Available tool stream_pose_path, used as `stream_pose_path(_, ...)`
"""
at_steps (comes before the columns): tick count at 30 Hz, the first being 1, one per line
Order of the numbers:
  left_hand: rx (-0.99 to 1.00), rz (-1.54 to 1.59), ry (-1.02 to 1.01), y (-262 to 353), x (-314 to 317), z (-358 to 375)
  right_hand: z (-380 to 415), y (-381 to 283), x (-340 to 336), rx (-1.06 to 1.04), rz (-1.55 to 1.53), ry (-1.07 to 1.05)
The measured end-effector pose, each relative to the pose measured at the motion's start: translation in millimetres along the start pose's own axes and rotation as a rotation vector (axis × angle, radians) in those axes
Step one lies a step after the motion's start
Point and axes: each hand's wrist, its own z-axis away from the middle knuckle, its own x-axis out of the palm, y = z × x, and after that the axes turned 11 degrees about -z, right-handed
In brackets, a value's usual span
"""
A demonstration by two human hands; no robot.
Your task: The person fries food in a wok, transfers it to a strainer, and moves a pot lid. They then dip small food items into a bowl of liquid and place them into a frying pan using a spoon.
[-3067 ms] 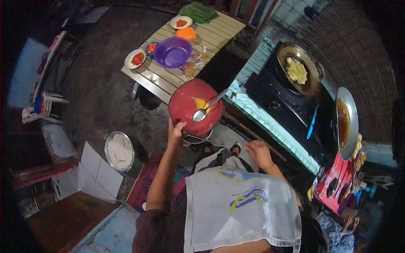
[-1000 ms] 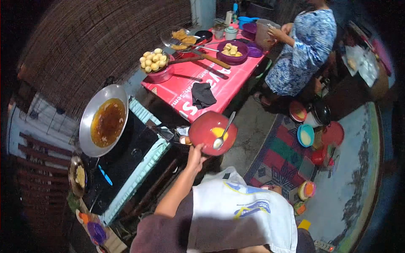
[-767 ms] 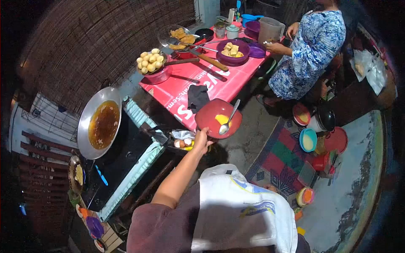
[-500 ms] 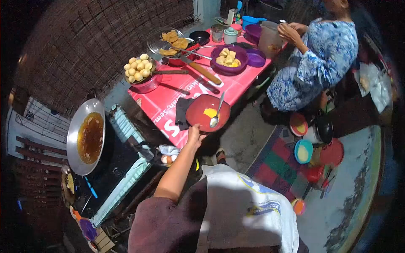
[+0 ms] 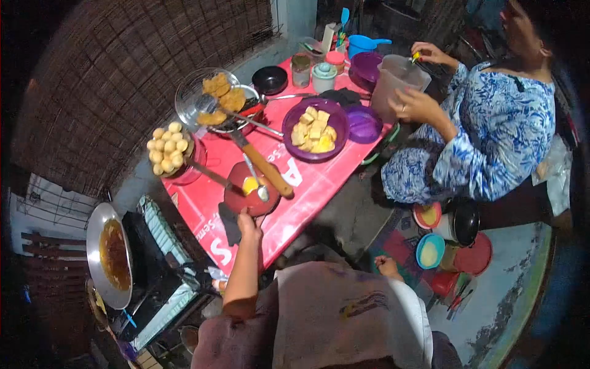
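Carried at chest height a moment ago, the red bowl [image 5: 251,195] now sits low over the red tablecloth [image 5: 307,184], at or just above it, near the table's near-left corner. Nearest the camera, the right hand [image 5: 388,267] hangs by the apron with fingers curled loosely around nothing visible. Further out, the left hand [image 5: 249,224] pinches the bowl's near rim, fingers closed on it. A metal spoon [image 5: 257,181] leans in the yellow liquid, apparently beaten egg, its handle pointing away. Gripped by one edge only, the bowl could tip and spill, or the loose spoon could slide out. Just right of the bowl lies a wooden handle [image 5: 264,166], which could catch its rim. Beyond stand the purple bowl of tofu cubes [image 5: 315,130] and, far right, another person's hand [image 5: 413,104] on a plastic jug [image 5: 393,80].
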Motion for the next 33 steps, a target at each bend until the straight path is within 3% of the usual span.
stream_pose_path(2, -0.006, 0.078, 0.044, -3, 1, -10, -35, -15, -12, 0.003, 0.107, -0.122)
stream_pose_path(4, 0.061, 0.043, 0.14, -2, 10, 0, -86, -5, -16, -0.275, 0.264, -0.406)
stream_pose_path(5, 0.069, 0.075, 0.113, -7, 6, -4, -148, 94, 12, -0.218, -0.063, -0.413)
stream_pose_path(6, 0.086, 0.107, 0.076, -14, 2, -10, -171, 78, 6, -0.243, -0.067, -0.412)
stream_pose_path(7, 0.069, 0.099, 0.159, -11, 10, -4, -186, 48, -2, -0.429, 0.247, -0.463)
stream_pose_path(8, 0.132, 0.134, 0.103, -18, 5, -10, -199, 20, -9, -0.602, 0.566, -0.498)
stream_pose_path(11, 0.12, 0.069, 0.227, -13, 16, -5, -209, -96, -38, -0.493, 0.518, -0.465)
stream_pose_path(13, 0.113, 0.094, 0.241, -16, 18, -2, -208, -163, -60, -0.635, 0.469, -0.507)
stream_pose_path(15, 0.214, 0.168, 0.243, -22, 16, 9, -223, -189, -54, -1.045, 0.495, -0.546)
stream_pose_path(16, 0.207, 0.171, 0.248, -25, 16, 14, -225, -208, -52, -1.04, 0.501, -0.553)
stream_pose_path(18, 0.216, 0.231, 0.278, -24, 22, 18, -205, -286, -53, -0.618, 0.36, -0.807)
stream_pose_path(21, 0.187, 0.188, 0.27, -15, 29, 27, -207, -308, -32, -0.6, 0.179, -0.843)
stream_pose_path(22, 0.196, 0.198, 0.26, -16, 29, 26, -206, -309, -23, -0.59, 0.179, -0.823)
stream_pose_path(24, 0.188, 0.169, 0.279, -13, 40, 36, -205, -304, -6, -0.882, 0.135, -0.85)
stream_pose_path(26, 0.208, 0.179, 0.262, -21, 33, 31, -201, -303, -2, -0.808, 0.309, -0.779)
stream_pose_path(28, 0.194, 0.158, 0.323, -29, 30, 26, -193, -297, -4, -0.585, 0.46, -0.903)
stream_pose_path(30, 0.164, 0.092, 0.353, -31, 30, 19, -190, -258, 0, -0.554, 0.328, -0.784)
stream_pose_path(33, 0.087, 0.108, 0.373, -33, 25, 19, -171, -231, -13, -0.335, 0.414, -0.74)
